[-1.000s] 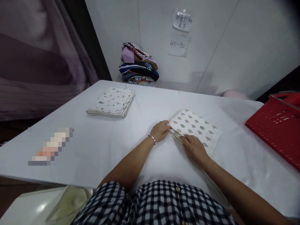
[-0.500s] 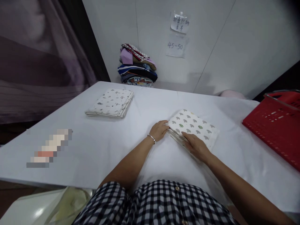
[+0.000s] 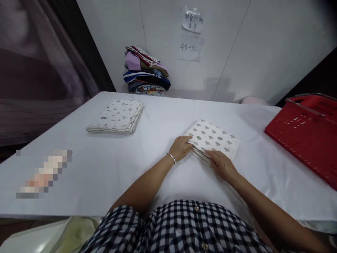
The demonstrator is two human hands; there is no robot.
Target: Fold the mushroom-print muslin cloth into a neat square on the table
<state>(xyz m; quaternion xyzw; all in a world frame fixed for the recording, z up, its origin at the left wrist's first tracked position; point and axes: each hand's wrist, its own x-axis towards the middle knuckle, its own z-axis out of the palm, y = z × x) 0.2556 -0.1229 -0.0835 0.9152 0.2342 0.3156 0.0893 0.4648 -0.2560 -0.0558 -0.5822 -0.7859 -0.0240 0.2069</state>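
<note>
A folded white cloth (image 3: 212, 136) with grey mushroom-like shapes and a few green marks lies on the white-covered table in front of me. My left hand (image 3: 180, 147), with a silver bracelet at the wrist, is closed on its left corner. Along the near edge, my right hand (image 3: 222, 165) grips the layers, its fingers partly on top. Undersides of both hands are hidden. A second folded white cloth (image 3: 116, 116) with small grey prints rests farther left, apart from my hands.
A red plastic basket (image 3: 302, 140) with a metal handle stands at the right. Against the wall is a stack of folded fabrics (image 3: 147, 75). A blurred-out item (image 3: 46, 174) lies on the table (image 3: 105, 182) at left. Paper notes (image 3: 189, 47) hang on the wall.
The view has shifted slightly, so the surroundings sit further left. Both hands stay at the mushroom-print cloth, with the fingers only slightly moved along its edge.
</note>
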